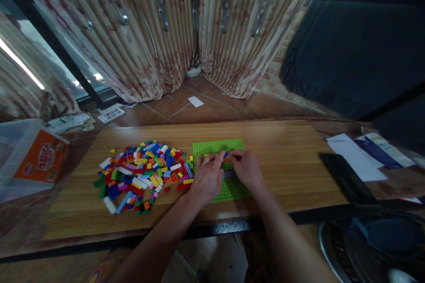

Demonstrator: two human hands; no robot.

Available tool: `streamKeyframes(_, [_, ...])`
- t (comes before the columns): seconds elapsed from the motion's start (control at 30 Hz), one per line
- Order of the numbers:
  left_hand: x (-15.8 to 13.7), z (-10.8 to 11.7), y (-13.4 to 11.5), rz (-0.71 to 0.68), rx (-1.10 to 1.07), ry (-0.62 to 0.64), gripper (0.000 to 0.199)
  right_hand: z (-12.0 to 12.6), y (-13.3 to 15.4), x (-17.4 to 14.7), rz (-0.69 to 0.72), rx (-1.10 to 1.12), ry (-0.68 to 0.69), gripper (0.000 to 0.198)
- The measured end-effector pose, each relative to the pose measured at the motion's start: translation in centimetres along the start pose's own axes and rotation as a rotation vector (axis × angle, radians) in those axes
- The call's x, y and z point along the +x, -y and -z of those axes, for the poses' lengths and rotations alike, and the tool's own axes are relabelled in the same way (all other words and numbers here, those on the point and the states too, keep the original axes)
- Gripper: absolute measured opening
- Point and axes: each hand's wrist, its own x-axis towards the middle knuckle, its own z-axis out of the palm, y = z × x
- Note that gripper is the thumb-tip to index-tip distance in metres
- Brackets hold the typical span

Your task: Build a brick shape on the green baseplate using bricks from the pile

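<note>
A green studded baseplate (217, 146) lies on the wooden board with a few toy bricks on it. My left hand (208, 177) rests over its left part, fingers stretched forward and a little apart, tips by a row of small bricks. My right hand (247, 168) comes in from the right, its thumb and fingertips pinched at a small blue brick (226, 154) on that row. A purple brick (228, 174) sits on the plate between my hands. My fingers partly hide the row.
A large heap of mixed toy bricks (142, 172) spreads left of the baseplate on the wooden board (285, 141). A clear plastic box (16, 159) with an orange label stands at far left. On the right lie a black flat object (347, 179) and papers (355, 157).
</note>
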Motion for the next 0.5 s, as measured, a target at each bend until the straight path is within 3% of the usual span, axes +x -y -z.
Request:
streamKeyframes(0.27, [0.1,0.3,-0.1,0.0,0.024,-0.071,0.053,1.0,-0.5,0.1,-0.027,-0.097,-0.097,0.026])
streamKeyframes(0.5, [-0.4,-0.4,-0.6,-0.042,0.277,-0.116,0.043,0.9,-0.5,-0.3,0.015,-0.149,0.024,0.025])
